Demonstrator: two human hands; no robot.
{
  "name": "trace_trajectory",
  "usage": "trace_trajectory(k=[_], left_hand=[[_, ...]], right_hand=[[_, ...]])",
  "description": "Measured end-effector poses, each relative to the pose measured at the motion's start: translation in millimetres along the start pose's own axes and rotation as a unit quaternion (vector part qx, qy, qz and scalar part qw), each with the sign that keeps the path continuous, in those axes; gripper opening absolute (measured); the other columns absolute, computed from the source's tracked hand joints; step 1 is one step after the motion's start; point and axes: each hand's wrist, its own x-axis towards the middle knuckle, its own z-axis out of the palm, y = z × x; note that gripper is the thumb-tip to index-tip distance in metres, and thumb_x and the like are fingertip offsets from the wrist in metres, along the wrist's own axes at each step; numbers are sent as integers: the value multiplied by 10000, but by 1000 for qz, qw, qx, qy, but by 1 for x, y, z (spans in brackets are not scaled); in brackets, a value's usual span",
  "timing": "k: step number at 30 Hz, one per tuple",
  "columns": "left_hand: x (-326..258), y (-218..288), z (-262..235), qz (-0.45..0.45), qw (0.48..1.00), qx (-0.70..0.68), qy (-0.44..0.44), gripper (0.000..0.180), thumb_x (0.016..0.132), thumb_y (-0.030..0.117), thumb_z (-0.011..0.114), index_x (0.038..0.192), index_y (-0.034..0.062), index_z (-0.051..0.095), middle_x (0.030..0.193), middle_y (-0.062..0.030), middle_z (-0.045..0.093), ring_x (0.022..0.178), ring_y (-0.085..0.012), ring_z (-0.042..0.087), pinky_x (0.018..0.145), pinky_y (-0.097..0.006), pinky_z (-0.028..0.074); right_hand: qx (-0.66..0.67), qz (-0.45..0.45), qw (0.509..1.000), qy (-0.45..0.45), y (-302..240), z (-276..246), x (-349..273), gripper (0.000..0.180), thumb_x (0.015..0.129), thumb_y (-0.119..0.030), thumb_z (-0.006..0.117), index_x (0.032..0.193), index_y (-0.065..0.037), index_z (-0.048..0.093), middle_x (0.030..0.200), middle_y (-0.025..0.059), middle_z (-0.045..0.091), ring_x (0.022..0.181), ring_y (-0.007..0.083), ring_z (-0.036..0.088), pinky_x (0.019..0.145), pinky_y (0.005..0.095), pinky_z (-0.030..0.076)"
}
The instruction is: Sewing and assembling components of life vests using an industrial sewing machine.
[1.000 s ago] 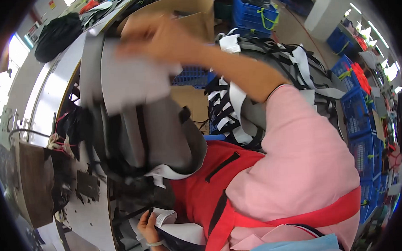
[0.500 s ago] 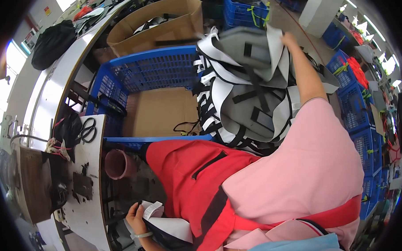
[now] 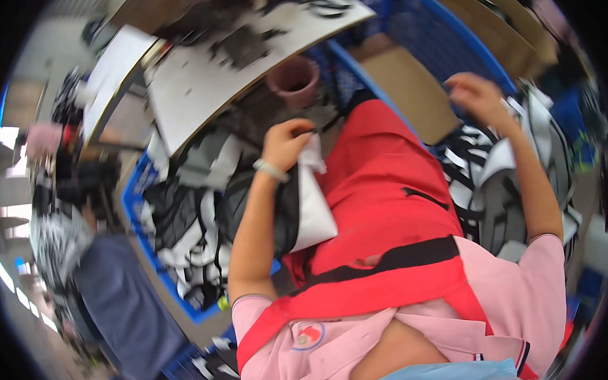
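Observation:
My left hand (image 3: 286, 147) is closed on the upper edge of a black-and-white fabric piece (image 3: 316, 216), which hangs beside my red apron (image 3: 391, 187). A small pale flap shows just under its fingers. My right hand (image 3: 478, 100) is over the blue crate (image 3: 469, 30), its fingers apart and slightly curled, somewhat blurred, with nothing seen in them. Below my right forearm lies a heap of grey-and-white sewn pieces with black straps (image 3: 502, 196).
A white worktable (image 3: 200, 93) with black scissors (image 3: 328, 5) stands ahead to the left, a pink bucket (image 3: 293, 83) beside it. Another blue crate (image 3: 133, 196) at left holds black, white and grey pieces. A cardboard box (image 3: 492, 19) stands far right.
The view has swung left. My right hand has let go of the grey-and-white piece on the heap and come back toward my body. My left hand still holds its fabric piece.

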Motion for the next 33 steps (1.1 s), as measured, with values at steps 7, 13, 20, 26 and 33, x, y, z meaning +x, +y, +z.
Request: trace_trajectory(k=[7,13,20,26,33], left_hand=[[-6,6,15,-15,993,99,66,210,792,124,628,941,1,712,902,-154,708,835,-235,686,780,-307,518],[-69,-64,-82,-61,982,-14,180,273,938,139,484,1080,-23,652,979,-134,695,924,-198,657,837,-306,500],[-158,-151,-113,-113,951,135,255,387,823,-74,501,1161,61,634,1085,-126,662,1030,-257,629,921,-330,473],[-99,-138,-28,11,894,204,398,738,692,230,808,1336,84,477,1249,-201,479,1114,-361,524,913,-412,457],[-32,-92,37,12,920,151,361,436,779,272,645,1195,148,595,1291,-92,515,1232,-305,455,946,-459,337]], right_hand=[[343,104,867,-345,-169,277,12,471,890,-255,636,1253,26,527,1153,136,621,1016,199,610,883,317,473],[468,198,800,-320,-158,256,33,263,896,-163,611,1080,21,651,1025,59,677,950,136,618,872,280,466],[543,215,785,-206,-173,138,33,323,855,-82,627,1154,30,580,1036,103,670,945,164,651,855,287,512],[585,168,759,-234,-223,118,20,443,788,-55,635,1209,42,536,1131,145,640,980,214,653,887,329,520],[601,-38,770,-212,-275,87,33,364,849,-151,599,1167,28,591,1102,98,636,956,166,618,895,294,474]])
